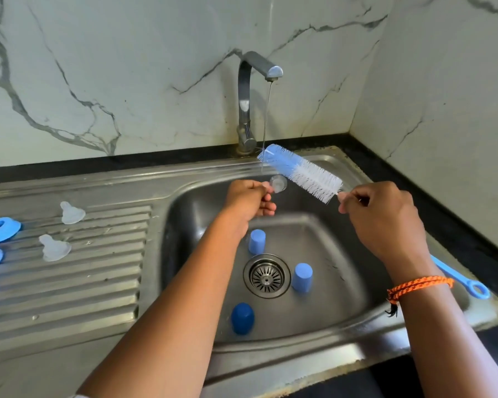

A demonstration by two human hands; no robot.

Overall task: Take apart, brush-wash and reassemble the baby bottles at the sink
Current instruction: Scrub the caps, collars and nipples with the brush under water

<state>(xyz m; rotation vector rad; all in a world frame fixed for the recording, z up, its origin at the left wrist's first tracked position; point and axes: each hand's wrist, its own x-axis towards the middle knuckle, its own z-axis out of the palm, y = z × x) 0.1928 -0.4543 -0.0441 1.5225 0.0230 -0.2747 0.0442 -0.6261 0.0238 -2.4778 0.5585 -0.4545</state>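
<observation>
At frame centre the right hand point(383, 216) pinches the bottle brush point(301, 172), its long axis slanting toward the upper left, bristle tip under the tap's point(250, 101) stream. The left hand point(249, 201) grips a small clear part point(279, 183), mostly hidden and hard to identify.

Your left hand point(249, 201): forearm reaching forward, fingers curled, pinching a small clear piece point(278, 183). Your right hand point(383, 216): raised, knuckles up, fingers gripping the bottle brush point(301, 172) handle.

left hand point(249, 201) pinches a small clear piece point(278, 183) under the tap's point(246, 104) thin stream | right hand point(381, 218) grips the bottle brush point(301, 172) by its handle | three blue caps point(302, 277) in the sink point(365, 317) | two teats point(72, 213) on the drainboard point(69, 297)
</observation>
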